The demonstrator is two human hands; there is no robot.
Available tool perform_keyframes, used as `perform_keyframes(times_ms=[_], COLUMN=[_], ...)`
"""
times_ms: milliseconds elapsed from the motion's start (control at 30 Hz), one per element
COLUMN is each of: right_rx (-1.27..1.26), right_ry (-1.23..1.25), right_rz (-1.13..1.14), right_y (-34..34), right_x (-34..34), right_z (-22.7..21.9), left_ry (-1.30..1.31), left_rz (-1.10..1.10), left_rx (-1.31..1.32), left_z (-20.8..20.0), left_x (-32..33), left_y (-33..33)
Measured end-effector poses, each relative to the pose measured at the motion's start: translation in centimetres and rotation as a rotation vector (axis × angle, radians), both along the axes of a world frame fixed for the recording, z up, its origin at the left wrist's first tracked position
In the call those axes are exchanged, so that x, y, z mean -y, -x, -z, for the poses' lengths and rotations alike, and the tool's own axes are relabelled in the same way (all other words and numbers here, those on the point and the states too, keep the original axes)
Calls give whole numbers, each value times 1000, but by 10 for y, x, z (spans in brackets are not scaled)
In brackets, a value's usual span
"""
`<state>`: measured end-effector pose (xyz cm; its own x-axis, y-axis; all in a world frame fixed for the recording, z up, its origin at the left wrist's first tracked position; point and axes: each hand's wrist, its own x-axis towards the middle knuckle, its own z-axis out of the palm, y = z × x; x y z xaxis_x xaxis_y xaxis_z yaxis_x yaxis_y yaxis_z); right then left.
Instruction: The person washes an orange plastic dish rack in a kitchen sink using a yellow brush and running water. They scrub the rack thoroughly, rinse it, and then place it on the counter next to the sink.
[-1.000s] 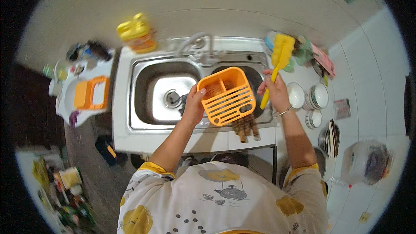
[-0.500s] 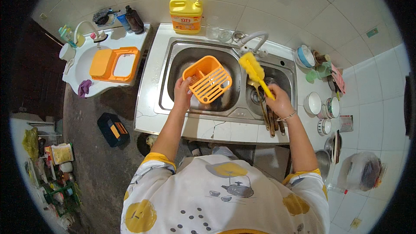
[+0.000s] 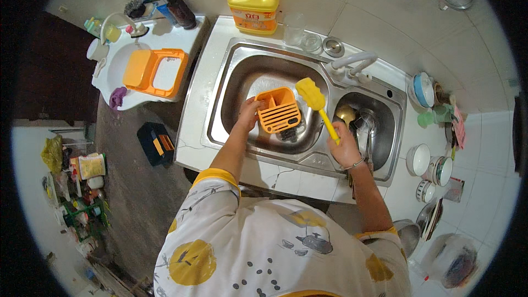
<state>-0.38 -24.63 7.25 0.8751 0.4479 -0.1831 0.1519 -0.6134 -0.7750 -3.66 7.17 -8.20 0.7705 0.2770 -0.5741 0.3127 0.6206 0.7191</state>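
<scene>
My left hand (image 3: 250,113) grips the left side of an orange slotted utensil holder (image 3: 279,119), tilted over the large left sink basin (image 3: 234,96). Its slotted face points up at me, and divided compartments show at its far end. In my right hand (image 3: 345,146) is the handle of a yellow sponge brush (image 3: 312,94), its head up near the divider between the basins, close to the holder but apart from it. Below the right hand, long-handled utensils and a ladle (image 3: 345,113) lie in the small right basin (image 3: 388,132).
A grey faucet (image 3: 355,60) rises behind the small basin. A yellow pump jug (image 3: 253,8) and glasses (image 3: 311,43) line the back. Bowls (image 3: 418,159) stand at the right. An orange container (image 3: 154,71) rests on the white washbasin (image 3: 113,60) at left.
The sponge brush has moved left, from near the faucet toward the holder. The holder has turned and sits a little lower over the basin. My view has shifted somewhat.
</scene>
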Motion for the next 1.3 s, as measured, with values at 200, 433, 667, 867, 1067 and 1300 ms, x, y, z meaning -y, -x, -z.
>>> perform_keyframes(times_ms=[200,433,667,867,1067,1300], right_rx=[-41,-174,-20,329,329,335], right_ry=[5,-48,-117,-241,-231,-282], right_rz=[-20,11,84,61,113,134], right_y=[-10,-11,-29,-61,-91,-102], right_x=[-10,-54,-92,-130,-166,-177], right_z=[12,-8,-23,-54,-59,-53], left_ry=[76,13,-781,-1141,-1941,-1854], left_rz=[28,156,406,91,150,420], left_rx=[-87,-301,-108,482,718,725], left_z=[17,36,8,-163,-258,-260], left_x=[-4,-18,-38,-75,-98,-117], left_y=[-8,10,-11,-115,-209,-238])
